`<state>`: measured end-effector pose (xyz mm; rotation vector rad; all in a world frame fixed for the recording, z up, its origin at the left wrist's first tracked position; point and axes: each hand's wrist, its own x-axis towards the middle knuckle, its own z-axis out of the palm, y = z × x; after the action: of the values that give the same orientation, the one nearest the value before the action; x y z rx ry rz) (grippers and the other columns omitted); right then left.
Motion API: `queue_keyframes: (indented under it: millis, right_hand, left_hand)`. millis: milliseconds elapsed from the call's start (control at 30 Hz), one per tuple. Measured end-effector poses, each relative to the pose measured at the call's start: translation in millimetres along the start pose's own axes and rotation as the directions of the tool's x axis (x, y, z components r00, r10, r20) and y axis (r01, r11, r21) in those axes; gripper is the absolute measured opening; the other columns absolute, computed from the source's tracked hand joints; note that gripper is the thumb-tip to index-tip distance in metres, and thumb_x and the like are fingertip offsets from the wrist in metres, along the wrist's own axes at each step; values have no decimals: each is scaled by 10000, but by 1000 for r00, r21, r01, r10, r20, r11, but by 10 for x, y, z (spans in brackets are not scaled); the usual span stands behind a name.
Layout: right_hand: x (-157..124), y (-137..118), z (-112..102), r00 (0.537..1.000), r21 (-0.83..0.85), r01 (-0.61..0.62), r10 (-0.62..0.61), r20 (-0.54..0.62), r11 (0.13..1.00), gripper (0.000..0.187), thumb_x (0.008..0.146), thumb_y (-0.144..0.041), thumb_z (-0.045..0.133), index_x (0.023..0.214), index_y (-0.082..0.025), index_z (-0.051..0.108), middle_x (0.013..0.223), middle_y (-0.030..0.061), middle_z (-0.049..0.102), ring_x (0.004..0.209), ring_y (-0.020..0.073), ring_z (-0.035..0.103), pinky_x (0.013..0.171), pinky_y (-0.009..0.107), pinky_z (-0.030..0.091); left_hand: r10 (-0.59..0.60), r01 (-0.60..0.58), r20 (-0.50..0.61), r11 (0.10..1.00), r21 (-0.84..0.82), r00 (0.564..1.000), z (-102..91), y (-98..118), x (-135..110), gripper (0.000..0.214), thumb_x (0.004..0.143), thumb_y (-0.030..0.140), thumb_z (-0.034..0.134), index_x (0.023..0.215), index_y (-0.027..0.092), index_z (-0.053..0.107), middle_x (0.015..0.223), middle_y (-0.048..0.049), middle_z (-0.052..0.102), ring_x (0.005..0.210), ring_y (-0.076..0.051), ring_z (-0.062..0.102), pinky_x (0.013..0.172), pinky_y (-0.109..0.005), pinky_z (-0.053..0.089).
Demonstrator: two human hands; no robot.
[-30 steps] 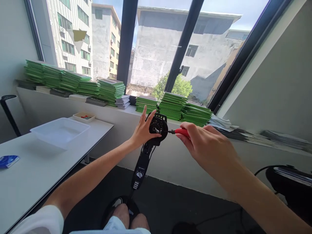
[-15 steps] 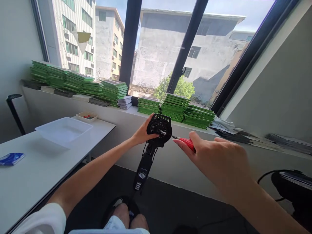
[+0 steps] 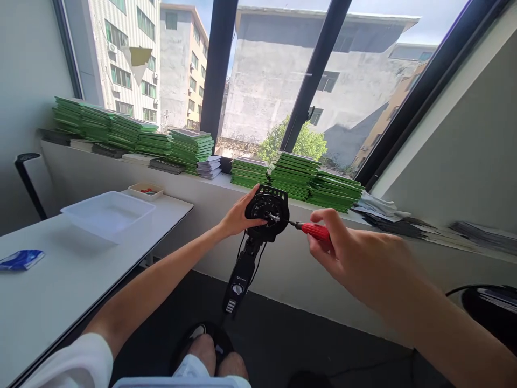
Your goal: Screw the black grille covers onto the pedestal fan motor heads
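In the middle of the head view stands the round black motor head of a fan (image 3: 266, 207), without blades or cage, on a black column with a knob and buttons (image 3: 237, 289). My left hand (image 3: 238, 218) grips its left side, thumb across the front near the silvery centre shaft (image 3: 273, 217). From the right, my right hand (image 3: 343, 242) holds a screwdriver (image 3: 317, 231) by its red handle between thumb and fingers. The screwdriver's dark shank points left at the motor head, close to the centre shaft. Whether its tip touches anything, I cannot tell.
Stacks of green-edged booklets (image 3: 293, 175) line the window sill behind the fan. On the white table (image 3: 44, 304) at left are a translucent tub (image 3: 109, 215), a small tray with red bits (image 3: 146, 191) and a blue packet (image 3: 22, 260). A black object (image 3: 490, 307) stands at right.
My right hand has shifted its hold on the screwdriver, with the thumb and fingers now further back on the red handle. My left hand keeps its grip. The whole view has moved slightly.
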<state>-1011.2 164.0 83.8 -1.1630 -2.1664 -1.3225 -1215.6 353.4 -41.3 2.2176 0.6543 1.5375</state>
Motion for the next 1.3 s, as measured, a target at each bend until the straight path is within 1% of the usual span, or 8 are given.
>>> queue_keyframes:
  millis: [167,367,700,800,933,1067,1167,1300]
  right_hand:
    - [-13,1,-21,1000,-145,-1,-3,-24,989,520,1061,-554,327,851,-185,628,376,-23,401,321,132,367,437,239,125]
    - [37,-55,-135,968,-210,-100,144,207,972,640,1073,-550,200,913,-154,677,397,6,425,362,161,402,456,262,166]
    - [77,48,-59,920,10,-243,227,319,970,662,1016,-683,202,1057,-189,641,499,22,560,415,181,495,489,267,254]
    - [56,84,-51,944,87,-196,163,288,977,607,1027,-641,230,1168,-181,599,486,-1,556,380,171,481,471,252,245]
    - [75,75,-86,949,-137,-180,208,236,974,661,1048,-612,162,855,-183,626,400,14,429,369,189,462,464,271,181]
    - [76,80,-20,964,-5,-168,165,209,986,630,1034,-649,176,1085,-199,614,442,-20,488,364,167,458,483,254,217]
    - [68,82,29,962,-151,-182,208,177,972,594,1048,-625,209,952,-209,622,424,6,461,392,193,473,491,279,193]
    - [51,98,52,965,54,-163,148,217,985,565,1034,-649,243,1100,-209,590,497,-7,558,401,167,498,488,254,228]
  left_hand:
    - [-9,9,10,1000,-5,1000,-12,-5,12,1085,827,660,735,1661,274,159,1679,-129,371,1545,-374,358,1220,-468,395]
    - [-60,62,20,992,-110,998,-30,31,14,1145,763,644,797,1662,283,185,1671,-135,382,1547,-424,326,1227,-520,367]
    - [-69,70,12,984,-164,998,-35,83,-3,1135,752,626,817,1653,301,208,1683,-116,361,1554,-408,316,1258,-529,312]
    - [-85,84,1,979,-185,996,-28,77,0,1142,731,595,845,1643,290,230,1659,-134,396,1514,-409,382,1232,-537,349]
    - [-112,107,-10,970,-218,994,-27,80,2,1147,707,550,874,1631,286,247,1597,-135,475,1457,-401,455,1194,-527,399]
    - [-113,108,-11,970,-217,993,-39,91,11,1138,699,536,879,1620,276,264,1585,-134,484,1471,-402,435,1190,-518,404]
    - [-118,113,-13,974,-197,993,-38,105,12,1135,706,555,873,1622,293,256,1597,-126,472,1471,-402,436,1181,-512,416]
    - [-129,126,-4,975,-182,992,-31,124,-5,1119,724,599,849,1623,299,254,1605,-128,463,1476,-412,425,1171,-522,423]
